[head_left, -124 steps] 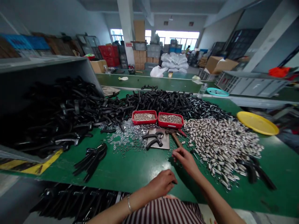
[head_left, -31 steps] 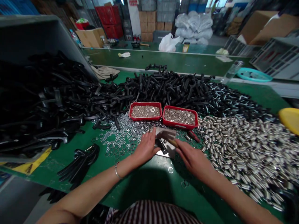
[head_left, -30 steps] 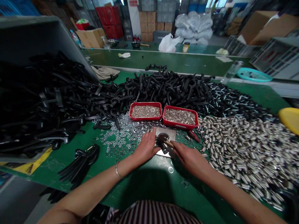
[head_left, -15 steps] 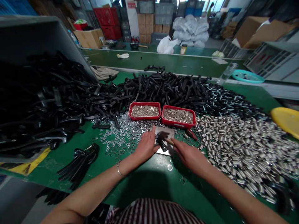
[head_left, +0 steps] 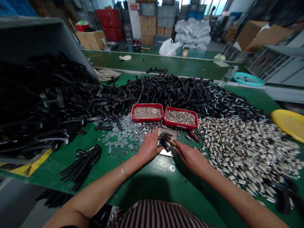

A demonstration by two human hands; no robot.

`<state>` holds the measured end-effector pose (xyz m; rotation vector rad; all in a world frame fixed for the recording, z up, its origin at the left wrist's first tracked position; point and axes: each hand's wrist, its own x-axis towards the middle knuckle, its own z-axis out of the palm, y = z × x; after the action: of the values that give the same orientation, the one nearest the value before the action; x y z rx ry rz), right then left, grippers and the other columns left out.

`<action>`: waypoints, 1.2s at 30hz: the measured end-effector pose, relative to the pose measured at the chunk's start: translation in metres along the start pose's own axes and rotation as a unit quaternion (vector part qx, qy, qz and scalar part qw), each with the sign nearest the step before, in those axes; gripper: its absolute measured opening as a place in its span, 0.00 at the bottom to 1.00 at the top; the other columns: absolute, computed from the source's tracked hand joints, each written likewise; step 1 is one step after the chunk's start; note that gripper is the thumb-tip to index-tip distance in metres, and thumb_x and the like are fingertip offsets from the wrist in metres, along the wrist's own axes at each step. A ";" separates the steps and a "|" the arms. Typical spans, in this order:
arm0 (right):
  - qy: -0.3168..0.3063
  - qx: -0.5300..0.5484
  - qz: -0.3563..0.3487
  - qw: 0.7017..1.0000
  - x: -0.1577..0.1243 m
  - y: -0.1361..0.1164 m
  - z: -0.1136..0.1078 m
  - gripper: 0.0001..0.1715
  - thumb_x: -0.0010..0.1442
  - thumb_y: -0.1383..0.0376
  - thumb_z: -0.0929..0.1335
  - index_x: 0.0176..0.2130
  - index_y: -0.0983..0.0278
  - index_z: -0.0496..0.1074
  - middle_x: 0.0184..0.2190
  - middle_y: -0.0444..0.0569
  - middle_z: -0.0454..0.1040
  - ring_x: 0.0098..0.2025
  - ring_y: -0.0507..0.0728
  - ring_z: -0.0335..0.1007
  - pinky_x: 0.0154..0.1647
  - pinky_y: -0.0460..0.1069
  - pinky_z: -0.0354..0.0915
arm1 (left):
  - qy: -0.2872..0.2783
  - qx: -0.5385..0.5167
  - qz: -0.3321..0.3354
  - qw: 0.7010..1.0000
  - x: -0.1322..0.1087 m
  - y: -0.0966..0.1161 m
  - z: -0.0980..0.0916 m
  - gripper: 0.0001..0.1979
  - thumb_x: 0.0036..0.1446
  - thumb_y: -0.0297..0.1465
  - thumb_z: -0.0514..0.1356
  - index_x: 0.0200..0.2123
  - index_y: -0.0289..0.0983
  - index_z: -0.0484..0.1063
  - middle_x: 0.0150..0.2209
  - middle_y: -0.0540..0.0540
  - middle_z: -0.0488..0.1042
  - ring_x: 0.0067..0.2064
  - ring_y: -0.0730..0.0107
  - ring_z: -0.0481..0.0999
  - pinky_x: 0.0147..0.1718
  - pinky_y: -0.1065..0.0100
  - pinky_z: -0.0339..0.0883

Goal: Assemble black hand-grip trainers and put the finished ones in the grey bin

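Note:
My right hand [head_left: 188, 154] is closed around the wooden handle of a hammer [head_left: 173, 142]. Its dark head is over a small metal plate [head_left: 171, 153] lying on the green bench. My left hand [head_left: 148, 146] lies at the plate's left edge, with thumb and fingers gripping a black curved handle part [head_left: 167, 147] against it. The hammer head and my fingers partly hide that part. Loose washers [head_left: 123, 139] are scattered left of my left hand. A bigger ring [head_left: 172, 168] rests on the bench just below the plate.
Two red trays [head_left: 147, 119] of small metal pieces stand beyond the plate. Black handle parts [head_left: 156, 90] are heaped behind them and in a tipped grey bin [head_left: 78, 57] at left. Metal sleeves [head_left: 237, 152] cover the right side, near a yellow lid [head_left: 288, 125]. A red-handled tool [head_left: 194, 136] lies nearby.
The view has shifted slightly. Both hands stay at the plate, and the hammer head has tilted a little over the black handle part.

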<state>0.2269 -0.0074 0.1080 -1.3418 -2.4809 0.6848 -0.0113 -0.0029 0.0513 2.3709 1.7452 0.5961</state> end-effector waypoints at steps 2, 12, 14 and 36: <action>-0.034 -0.003 -0.016 0.999 0.009 0.000 0.001 0.28 0.71 0.59 0.58 0.66 0.62 0.61 0.56 0.59 0.74 0.52 0.65 0.76 0.52 0.61 0.71 | 0.003 0.002 -0.001 1.000 0.000 0.002 -0.001 0.52 0.57 0.36 0.63 0.70 0.32 0.28 0.58 0.28 0.66 0.56 0.44 0.69 0.54 0.45 0.63; -0.070 0.229 0.121 0.963 -0.031 0.026 0.010 0.29 0.71 0.51 0.56 0.63 0.61 0.63 0.35 0.50 0.80 0.26 0.57 0.75 0.27 0.51 0.71 | -0.029 -0.040 -0.001 0.999 0.009 0.003 -0.012 0.42 0.55 0.37 0.64 0.68 0.31 0.49 0.53 0.30 0.72 0.54 0.44 0.72 0.53 0.44 0.64; -0.088 0.278 0.179 0.940 -0.048 0.041 0.006 0.31 0.71 0.48 0.55 0.63 0.61 0.61 0.29 0.45 0.77 0.20 0.55 0.70 0.20 0.49 0.66 | -0.056 -0.116 -0.022 0.991 0.015 -0.001 -0.020 0.39 0.55 0.39 0.63 0.67 0.34 0.55 0.47 0.35 0.76 0.48 0.48 0.76 0.48 0.48 0.69; 0.022 -0.219 0.131 0.967 0.023 0.111 -0.030 0.08 0.65 0.61 0.63 0.39 0.64 0.66 0.36 0.56 0.74 0.36 0.61 0.73 0.31 0.50 0.60 | -0.009 -0.050 -0.106 0.993 0.012 0.013 0.001 0.15 0.57 0.31 0.59 0.48 0.36 0.70 0.47 0.39 0.73 0.52 0.50 0.69 0.54 0.49 0.62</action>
<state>0.3074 0.0724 0.0773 -1.8381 -2.5374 0.1448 0.0038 0.0042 0.0575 2.0835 1.8814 0.6119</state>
